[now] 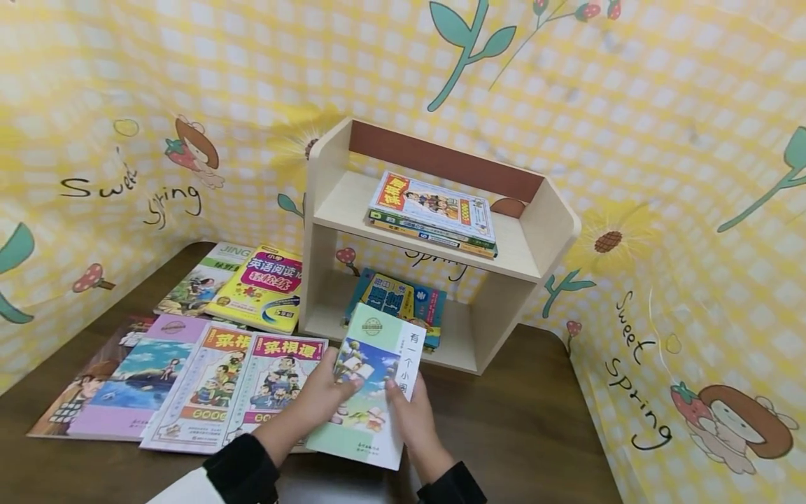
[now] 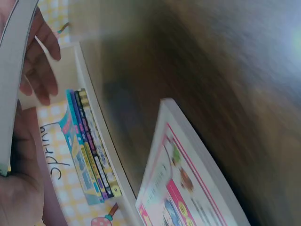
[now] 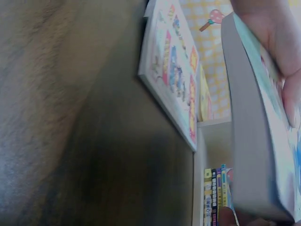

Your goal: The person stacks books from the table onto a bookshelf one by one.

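Note:
Both hands hold a green and blue paperback book (image 1: 368, 346) in front of the shelf, its cover facing up and tilted. My left hand (image 1: 319, 395) grips its left edge, thumb on the cover. At the right edge my right hand (image 1: 415, 416) grips it, with the thumb also on the cover. Part of the book's thick page block (image 3: 247, 122) shows in the right wrist view. Behind the book, a small stack of books (image 1: 434, 308) lies on the lower shelf, partly hidden. Another stack (image 1: 441, 210) lies flat on the upper shelf of the wooden bookshelf (image 1: 510, 325).
Left of the shelf, two comic-style books (image 1: 283, 378) lie overlapping beside a purple-bordered book (image 1: 147, 371). A yellow workbook (image 1: 261, 287) leans over another book near the shelf's left side. A yellow checked cloth (image 1: 661, 105) hangs around the dark wooden table (image 1: 535, 434).

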A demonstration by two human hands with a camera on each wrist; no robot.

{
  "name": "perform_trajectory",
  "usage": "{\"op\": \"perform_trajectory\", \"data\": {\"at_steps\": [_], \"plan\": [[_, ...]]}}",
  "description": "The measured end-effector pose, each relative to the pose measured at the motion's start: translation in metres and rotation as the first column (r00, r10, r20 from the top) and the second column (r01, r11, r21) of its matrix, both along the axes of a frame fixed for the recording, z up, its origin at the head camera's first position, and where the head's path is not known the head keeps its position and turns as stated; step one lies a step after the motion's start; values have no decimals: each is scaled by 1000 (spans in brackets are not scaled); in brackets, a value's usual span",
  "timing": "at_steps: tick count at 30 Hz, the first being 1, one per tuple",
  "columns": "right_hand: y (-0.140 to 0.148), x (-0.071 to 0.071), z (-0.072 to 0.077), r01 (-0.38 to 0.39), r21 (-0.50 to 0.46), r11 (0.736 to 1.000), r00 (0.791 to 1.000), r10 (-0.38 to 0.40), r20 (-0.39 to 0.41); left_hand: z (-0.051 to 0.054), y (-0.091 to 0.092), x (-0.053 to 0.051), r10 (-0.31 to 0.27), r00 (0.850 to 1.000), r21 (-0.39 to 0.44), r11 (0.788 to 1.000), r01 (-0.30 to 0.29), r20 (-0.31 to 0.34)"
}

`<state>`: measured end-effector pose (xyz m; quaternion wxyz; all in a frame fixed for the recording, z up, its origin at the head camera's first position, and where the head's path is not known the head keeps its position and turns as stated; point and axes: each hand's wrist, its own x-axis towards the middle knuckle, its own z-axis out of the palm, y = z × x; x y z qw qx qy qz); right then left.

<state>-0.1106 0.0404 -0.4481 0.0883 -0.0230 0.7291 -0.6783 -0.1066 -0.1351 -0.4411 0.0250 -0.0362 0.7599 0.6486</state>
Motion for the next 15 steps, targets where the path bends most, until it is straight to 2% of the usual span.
{"op": "perform_trajectory", "data": {"at_steps": [3,8,11,15], "plan": [[4,0,4,30,1,1000,999,-30,41,0,8,-5,24,1000,45,999,-24,-2],[12,-1,5,18,45,999,999,-20,33,-1,14,-13,71,997,137,988,-69,-11],[16,1,2,-6,60,998,999,3,46,-1,15,-14,90,995,176,980,-94,34],[17,3,-2,4,74,997,998,-9,67,-5,17,-14,119,990,171,977,-130,73]]}}
